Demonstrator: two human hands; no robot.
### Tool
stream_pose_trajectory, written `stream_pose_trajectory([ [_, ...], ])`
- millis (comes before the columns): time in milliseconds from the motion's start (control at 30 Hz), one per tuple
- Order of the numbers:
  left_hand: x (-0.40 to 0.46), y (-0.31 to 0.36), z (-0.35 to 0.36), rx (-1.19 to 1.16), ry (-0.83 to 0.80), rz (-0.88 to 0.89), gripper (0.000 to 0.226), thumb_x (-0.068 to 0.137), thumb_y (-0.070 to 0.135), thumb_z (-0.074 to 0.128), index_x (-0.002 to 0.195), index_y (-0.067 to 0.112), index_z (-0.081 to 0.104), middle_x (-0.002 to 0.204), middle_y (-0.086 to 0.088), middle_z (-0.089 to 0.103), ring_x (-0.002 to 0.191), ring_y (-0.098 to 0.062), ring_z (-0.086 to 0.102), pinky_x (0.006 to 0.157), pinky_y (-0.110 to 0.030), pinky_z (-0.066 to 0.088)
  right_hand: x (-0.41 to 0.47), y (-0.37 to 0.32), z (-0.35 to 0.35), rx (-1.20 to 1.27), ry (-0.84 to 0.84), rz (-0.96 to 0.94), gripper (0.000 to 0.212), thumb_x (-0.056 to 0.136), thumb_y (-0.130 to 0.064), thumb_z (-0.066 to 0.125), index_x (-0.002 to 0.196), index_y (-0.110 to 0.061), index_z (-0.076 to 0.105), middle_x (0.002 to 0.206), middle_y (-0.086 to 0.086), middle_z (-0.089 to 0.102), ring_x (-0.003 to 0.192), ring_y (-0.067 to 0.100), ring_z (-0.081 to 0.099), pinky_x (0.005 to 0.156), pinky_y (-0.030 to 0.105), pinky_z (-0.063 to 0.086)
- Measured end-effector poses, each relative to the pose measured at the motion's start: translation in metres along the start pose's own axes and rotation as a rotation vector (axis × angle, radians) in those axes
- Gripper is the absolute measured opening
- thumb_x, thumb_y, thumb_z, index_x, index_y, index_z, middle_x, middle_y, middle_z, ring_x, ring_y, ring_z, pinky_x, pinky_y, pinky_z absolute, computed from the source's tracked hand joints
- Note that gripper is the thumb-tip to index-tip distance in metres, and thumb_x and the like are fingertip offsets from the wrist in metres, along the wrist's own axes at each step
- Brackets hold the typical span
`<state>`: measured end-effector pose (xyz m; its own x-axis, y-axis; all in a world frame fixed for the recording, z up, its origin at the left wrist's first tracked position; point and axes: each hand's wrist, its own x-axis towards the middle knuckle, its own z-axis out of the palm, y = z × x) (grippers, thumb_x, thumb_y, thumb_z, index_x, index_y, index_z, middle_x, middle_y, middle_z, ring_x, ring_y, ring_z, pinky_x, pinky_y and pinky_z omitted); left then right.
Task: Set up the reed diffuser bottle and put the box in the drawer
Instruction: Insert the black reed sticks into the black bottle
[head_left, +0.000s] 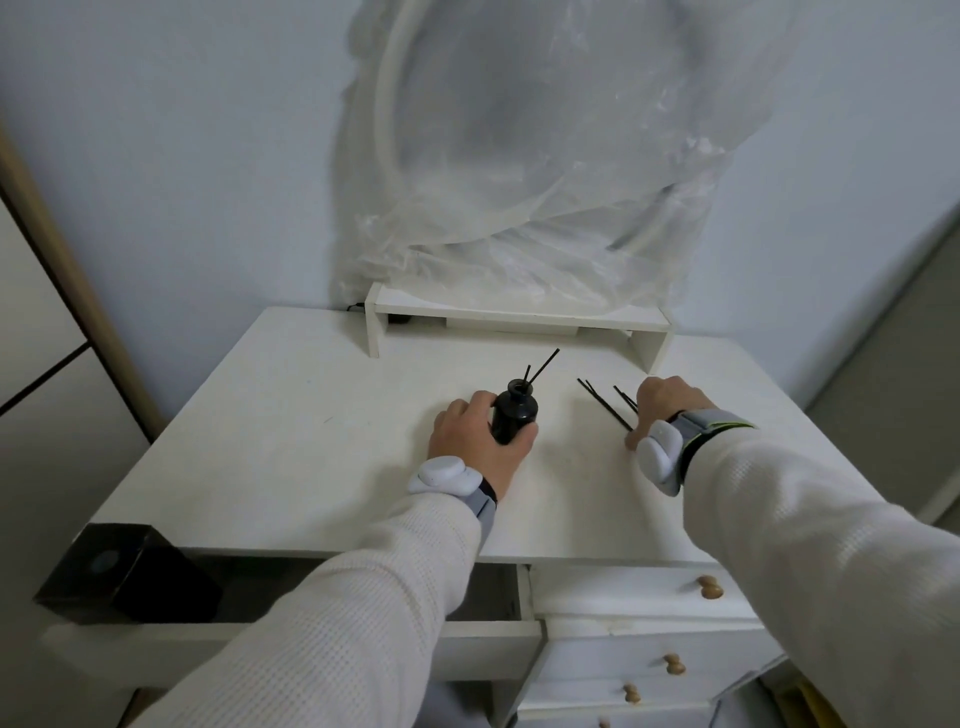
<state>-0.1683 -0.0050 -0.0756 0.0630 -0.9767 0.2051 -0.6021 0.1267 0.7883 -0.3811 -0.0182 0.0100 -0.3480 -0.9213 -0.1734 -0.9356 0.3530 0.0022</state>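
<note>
Left hand (475, 441) wrapping bottle (513, 413), right hand (667, 402) on reeds (605, 405)

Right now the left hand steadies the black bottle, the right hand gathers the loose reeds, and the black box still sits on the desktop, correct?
Not quite: the head view shows the black box already in the open drawer, not on the desktop. The left hand does steady the bottle; the right hand gathers the reeds.

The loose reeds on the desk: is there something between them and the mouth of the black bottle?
Nothing visible stands between. The loose reeds lie on the bare desk top under the right hand, right of the bottle, which the left hand grips. Its mouth already holds a few reeds.
</note>
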Motion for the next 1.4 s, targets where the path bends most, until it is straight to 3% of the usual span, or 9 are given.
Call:
stream_pose_trajectory([
  [100,0.000,-0.001,-0.001,-0.007,0.007,0.001,0.042,0.078,0.058,0.067,0.108,0.029,0.061,0.093,0.002,0.058,0.097,-0.024,0.055,0.087,-0.042,0.050,-0.004,-0.005,0.002,-0.056,-0.026,-0.025,0.028,0.089,-0.020,0.063,0.069,-0.014,0.044,0.083,0.007,0.053,0.080,0.030,0.055,0.071,0.031,0.044],
  [200,-0.001,-0.001,-0.001,-0.003,-0.004,0.000,0.043,0.078,0.058,0.067,0.109,0.029,0.061,0.094,0.001,0.059,0.098,-0.024,0.054,0.087,-0.042,0.050,-0.009,-0.006,-0.004,-0.026,-0.026,-0.005,0.023,0.086,-0.024,0.066,0.076,-0.011,0.050,0.090,0.010,0.059,0.080,0.030,0.056,0.070,0.031,0.044],
  [300,0.001,-0.002,0.001,-0.013,0.008,0.000,0.043,0.077,0.060,0.066,0.107,0.028,0.062,0.093,0.001,0.058,0.096,-0.024,0.054,0.086,-0.043,0.051,-0.016,-0.007,-0.020,0.064,0.039,0.004,0.032,0.077,-0.034,0.075,0.072,-0.009,0.056,0.073,0.005,0.060,0.071,0.027,0.060,0.061,0.027,0.048],
  [400,0.002,-0.002,0.002,-0.014,-0.005,0.001,0.043,0.078,0.059,0.067,0.108,0.028,0.061,0.093,0.000,0.059,0.098,-0.023,0.053,0.087,-0.041,0.050,-0.021,-0.010,-0.035,0.369,0.110,-0.027,0.024,0.072,-0.029,0.072,0.072,-0.005,0.073,0.069,0.009,0.074,0.060,0.024,0.064,0.068,0.033,0.060],
  [500,0.001,-0.001,0.000,-0.009,0.004,0.007,0.043,0.079,0.058,0.068,0.109,0.028,0.062,0.094,0.000,0.059,0.099,-0.024,0.052,0.087,-0.040,0.049,-0.032,-0.020,-0.051,0.760,0.086,-0.126,0.016,0.078,-0.015,0.066,0.070,-0.002,0.072,0.072,0.012,0.076,0.055,0.019,0.063,0.069,0.035,0.059],
  [767,0.001,0.000,0.001,-0.011,-0.001,0.004,0.044,0.079,0.057,0.068,0.112,0.029,0.062,0.094,0.001,0.057,0.099,-0.024,0.053,0.085,-0.040,0.051,-0.046,-0.041,-0.058,1.035,0.213,-0.298,0.010,0.075,-0.015,0.064,0.073,-0.007,0.069,0.066,0.008,0.072,0.053,0.018,0.063,0.062,0.034,0.056],
  [1000,0.003,-0.002,0.001,0.012,-0.009,0.003,0.047,0.080,0.060,0.066,0.115,0.029,0.061,0.095,0.001,0.056,0.099,-0.026,0.056,0.085,-0.043,0.053,-0.044,-0.064,-0.036,0.973,0.206,-0.379,0.010,0.070,-0.015,0.065,0.075,-0.007,0.062,0.063,0.006,0.072,0.058,0.021,0.073,0.051,0.031,0.055],
  [1133,0.004,-0.003,0.003,0.001,0.005,0.002,0.047,0.078,0.061,0.066,0.112,0.028,0.062,0.092,0.001,0.057,0.098,-0.026,0.056,0.083,-0.044,0.053,-0.042,-0.068,-0.023,0.877,0.223,-0.395,0.007,0.074,-0.014,0.068,0.077,-0.007,0.065,0.076,0.007,0.074,0.062,0.020,0.074,0.056,0.037,0.060],
  [1400,0.003,-0.003,0.003,-0.004,0.004,-0.001,0.044,0.079,0.060,0.066,0.109,0.029,0.062,0.091,0.002,0.056,0.099,-0.024,0.054,0.084,-0.043,0.052,-0.033,-0.077,-0.012,0.713,0.172,-0.325,0.010,0.073,-0.025,0.074,0.076,-0.017,0.069,0.077,0.002,0.072,0.074,0.022,0.071,0.057,0.025,0.052],
])
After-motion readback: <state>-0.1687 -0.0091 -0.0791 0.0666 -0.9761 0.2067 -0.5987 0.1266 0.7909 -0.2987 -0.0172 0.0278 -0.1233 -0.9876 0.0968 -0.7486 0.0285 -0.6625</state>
